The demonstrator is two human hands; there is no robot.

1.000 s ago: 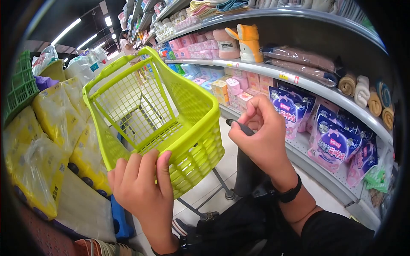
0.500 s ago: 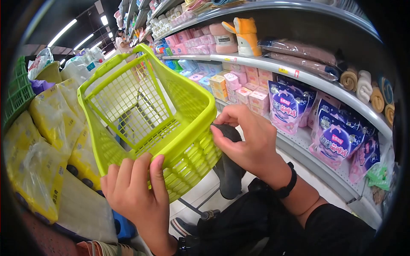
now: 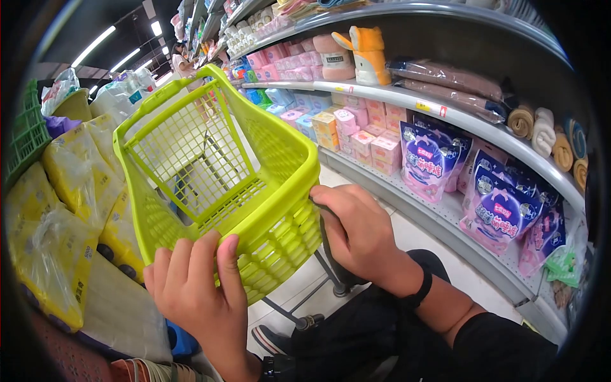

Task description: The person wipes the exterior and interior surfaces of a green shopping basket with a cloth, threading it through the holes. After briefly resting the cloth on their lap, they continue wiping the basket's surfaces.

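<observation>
A lime-green shopping cart basket (image 3: 289, 181) with lattice walls stands tilted in view before me. My left hand (image 3: 197, 293) is closed over its near left edge, thumb up, fingertips against the green plastic. At the near right corner, my right hand (image 3: 359, 232) is wrapped around a dark grey curved part (image 3: 333, 245) of the cart, its fingertips partly hidden. The basket's floor and grid panel show through with no goods on them. Below, thin metal cart legs (image 3: 299, 318) and a wheel stand on the tiles.
On the right, curved shelves (image 3: 407, 95) hold towels, tissue boxes (image 3: 385, 149) and purple-pink packs (image 3: 429, 162). Yellow plastic-wrapped packs (image 3: 76, 172) are piled close along the left, near a green crate (image 3: 28, 137). A person (image 3: 181, 60) stands far down the aisle. My shoe (image 3: 270, 340) is below the cart.
My right hand has moved down and slightly left, going from a loose pinch at the basket's corner to a wrap around the grey part. The left hand and basket shifted slightly left.
</observation>
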